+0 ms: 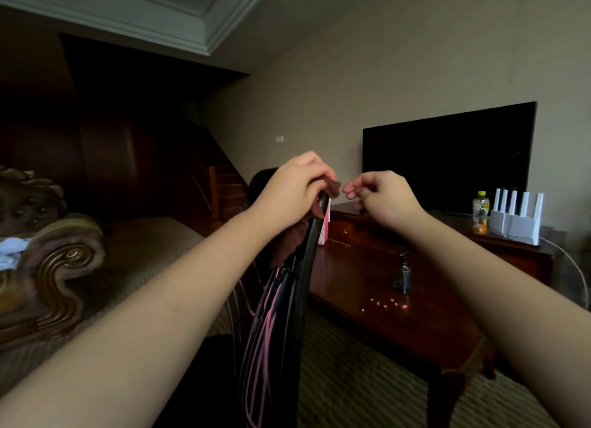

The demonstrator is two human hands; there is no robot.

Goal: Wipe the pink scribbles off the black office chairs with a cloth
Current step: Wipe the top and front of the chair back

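Pink scribbles [259,328] streak the back of the black office chair [297,299], which stands at the centre of our view, turned nearly edge-on to us. At its 12 o'clock our left hand [294,184] curls over the top edge and clamps a brownish cloth [287,240] there, the loose part hanging down the marked face. We judge this grip steadies the chair and keeps the cloth ready above the streaks, which look unwiped. At 1 o'clock our right hand [383,194] hovers with fingers loosely curled, just beside the cloth's tip yet apart from it, holding nothing we can see, likely placed to gather the cloth. At 3 o'clock runs the wooden surface [383,283], carrying a dark television [447,156], a yellow-capped bottle [480,215] and a white router [518,223]. At 9 o'clock sits a carved sofa arm [64,267].
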